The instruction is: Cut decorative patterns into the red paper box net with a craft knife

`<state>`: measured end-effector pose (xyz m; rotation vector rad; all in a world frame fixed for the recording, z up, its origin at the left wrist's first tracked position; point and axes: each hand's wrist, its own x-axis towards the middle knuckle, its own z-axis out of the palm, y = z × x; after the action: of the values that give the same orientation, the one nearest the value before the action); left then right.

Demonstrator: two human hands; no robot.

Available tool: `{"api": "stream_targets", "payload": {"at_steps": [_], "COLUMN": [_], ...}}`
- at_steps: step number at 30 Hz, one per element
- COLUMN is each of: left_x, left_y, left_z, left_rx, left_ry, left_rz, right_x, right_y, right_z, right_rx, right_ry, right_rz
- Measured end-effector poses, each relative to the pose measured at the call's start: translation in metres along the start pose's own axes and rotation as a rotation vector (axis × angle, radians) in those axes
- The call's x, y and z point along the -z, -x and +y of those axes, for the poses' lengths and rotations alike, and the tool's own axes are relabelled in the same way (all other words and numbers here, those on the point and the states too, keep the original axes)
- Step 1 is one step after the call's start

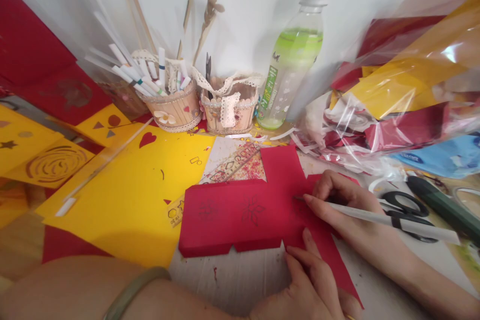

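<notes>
A red card cut-out (221, 210) with folded flaps lies in front of me, and flower designs (253, 210) are drawn on it in dark lines. My right hand (348, 205) is closed around a slim white pen (360, 214), its tip at the card's surface right of the flowers. At the card's near edge, my left hand (311, 280) rests with its thumb and a finger apart, touching the card. Its other fingers are partly hidden. Under the card, a clear stencil ruler (240, 162) sticks out.
Yellow card (131, 185) spreads to the left. Behind stand a basket of markers (174, 107), a smaller lace-trimmed basket (230, 112) and a drink bottle (292, 60). On the right are a plastic bag of paper scraps (405, 95), black-handled scissors (407, 203) and a dark green tool (442, 210).
</notes>
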<state>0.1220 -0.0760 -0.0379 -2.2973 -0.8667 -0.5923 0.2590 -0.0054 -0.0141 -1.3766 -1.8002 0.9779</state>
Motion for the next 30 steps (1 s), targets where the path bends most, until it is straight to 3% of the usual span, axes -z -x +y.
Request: {"api": "stream_targets", "payload": {"at_steps": [9,19,26,30], "left_x": [0.002,0.003,0.006,0.008], "left_y": [0.0,-0.002,-0.003,-0.006], "left_z": [-0.006,-0.006,-0.009,-0.015], "left_rx": [-0.067,-0.048,-0.063,-0.113], "left_ry": [-0.003,0.005,-0.011,-0.043], "left_rz": [-0.001,0.024,0.005,0.008], "right_x": [0.001,-0.001,0.005,0.005], "right_y": [0.001,-0.001,-0.003,-0.004], "right_z": [0.005,0.001,0.003,0.002], "right_rx": [-0.012,-0.01,-0.135,-0.114], "right_ry": [0.003,0.022,-0.266,-0.389], "right_rz": [-0.031,-0.02,0.126,0.183]}}
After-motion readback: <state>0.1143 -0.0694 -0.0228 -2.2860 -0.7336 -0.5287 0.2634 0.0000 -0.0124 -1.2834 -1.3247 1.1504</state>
